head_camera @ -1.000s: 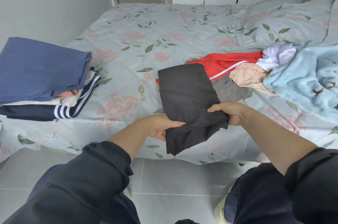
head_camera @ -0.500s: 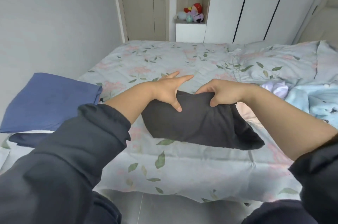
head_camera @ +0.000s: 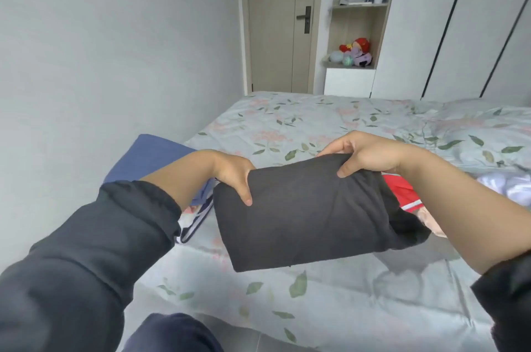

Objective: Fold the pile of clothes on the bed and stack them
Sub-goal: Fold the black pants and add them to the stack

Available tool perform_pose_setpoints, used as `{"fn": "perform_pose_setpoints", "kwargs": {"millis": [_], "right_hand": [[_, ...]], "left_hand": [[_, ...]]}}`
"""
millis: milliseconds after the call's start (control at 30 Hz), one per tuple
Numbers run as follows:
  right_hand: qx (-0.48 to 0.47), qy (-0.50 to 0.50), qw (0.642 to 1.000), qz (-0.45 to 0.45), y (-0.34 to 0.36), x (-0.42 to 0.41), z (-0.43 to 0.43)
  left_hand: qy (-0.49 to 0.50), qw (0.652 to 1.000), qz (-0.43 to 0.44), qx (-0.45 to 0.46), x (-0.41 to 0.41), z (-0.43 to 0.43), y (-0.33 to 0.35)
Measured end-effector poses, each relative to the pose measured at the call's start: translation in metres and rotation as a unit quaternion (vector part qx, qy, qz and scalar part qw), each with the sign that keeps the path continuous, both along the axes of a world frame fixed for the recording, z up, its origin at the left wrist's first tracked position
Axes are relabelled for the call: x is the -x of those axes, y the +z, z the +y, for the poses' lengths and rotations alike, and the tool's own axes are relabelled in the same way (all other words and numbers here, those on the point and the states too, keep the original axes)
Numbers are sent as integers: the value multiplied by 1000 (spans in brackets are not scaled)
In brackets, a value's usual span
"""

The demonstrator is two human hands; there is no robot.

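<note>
Here, both hands' fingers [head_camera: 346, 170] grasp a folded dark garment [head_camera: 301, 208] above the floral bed [head_camera: 330, 308], door [head_camera: 277, 21] behind.

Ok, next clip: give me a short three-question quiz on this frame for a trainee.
1. True or false: the left hand and right hand both grip the dark garment.
2. The blue stack lies on which side of the picture? A) left B) right C) centre
3. Fill in: the striped garment beside the right forearm is ___.
Key: 1 true; 2 A; 3 red.
</note>
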State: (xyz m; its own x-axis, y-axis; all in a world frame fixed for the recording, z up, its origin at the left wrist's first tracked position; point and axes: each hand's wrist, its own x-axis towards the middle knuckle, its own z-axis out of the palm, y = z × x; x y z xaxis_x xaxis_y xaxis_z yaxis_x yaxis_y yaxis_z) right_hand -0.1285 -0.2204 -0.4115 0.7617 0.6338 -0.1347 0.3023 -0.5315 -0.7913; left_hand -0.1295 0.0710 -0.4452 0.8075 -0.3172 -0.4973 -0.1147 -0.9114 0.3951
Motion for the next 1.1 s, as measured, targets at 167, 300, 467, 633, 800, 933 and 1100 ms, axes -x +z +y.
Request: {"fn": "perform_pose_setpoints", "kwargs": {"millis": [167,300,467,633,800,933,1100], "right_hand": [[-38,-38,997,-47,25,-26,60],[-43,-128,956,-260,47,-47,132],[-24,-127,806,-578,36,-60,228],[85,0,773,-629,-49,-55,307],[175,151,898,-374,-154,-54,325],[14,21,924,-383,-156,-72,334],[157,-40,953,-255,-166,-93,357]], "left_hand": [[39,994,-85,-48,1,68,62],[92,925,-342,-136,-4,127,110],[71,738,-608,-284,-8,214,122],[118,737,-506,-433,2,282,40],[205,871,-301,-330,1,293,-55],[294,824,-458,-156,-31,273,-74],[312,872,-300,-229,-49,272,-114]]}}
